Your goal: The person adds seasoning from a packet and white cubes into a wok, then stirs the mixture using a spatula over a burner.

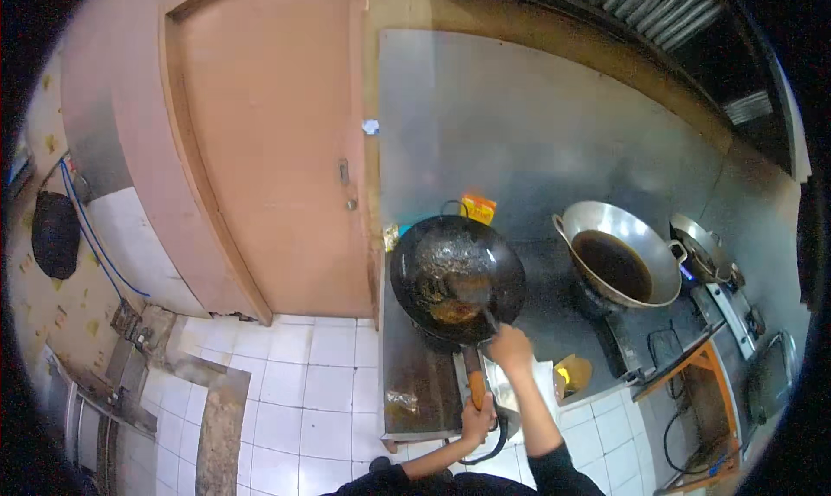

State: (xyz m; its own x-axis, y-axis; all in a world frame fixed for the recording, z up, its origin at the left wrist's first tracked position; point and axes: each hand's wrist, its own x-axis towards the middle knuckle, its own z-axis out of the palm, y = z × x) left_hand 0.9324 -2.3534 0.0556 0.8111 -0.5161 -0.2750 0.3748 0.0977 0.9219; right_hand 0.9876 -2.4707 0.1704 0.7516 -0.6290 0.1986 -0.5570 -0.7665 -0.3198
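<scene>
A black wok (pixel 415 282) with dark liquid and browned food in it rests over a burner at the left of the metal counter. My left hand (pixel 478 419) is closed around its wooden handle (pixel 477 389). Just beyond the wok's near right rim, my right hand (pixel 511 349) grips a metal spatula or ladle (pixel 491 317), whose blurred head lies inside the wok over the food. Below my right forearm, a shiny metal container (pixel 503 387) is partly hidden.
Right of the wok stands a wide metal pan (pixel 607 215) of dark liquid on a burner, with a smaller pan (pixel 694 236) beyond. An orange-yellow packet (pixel 479 208) sits behind the wok. A brown wrapper (pixel 574 374) lies near the front edge. A black hose (pixel 503 434) curves beside my left hand.
</scene>
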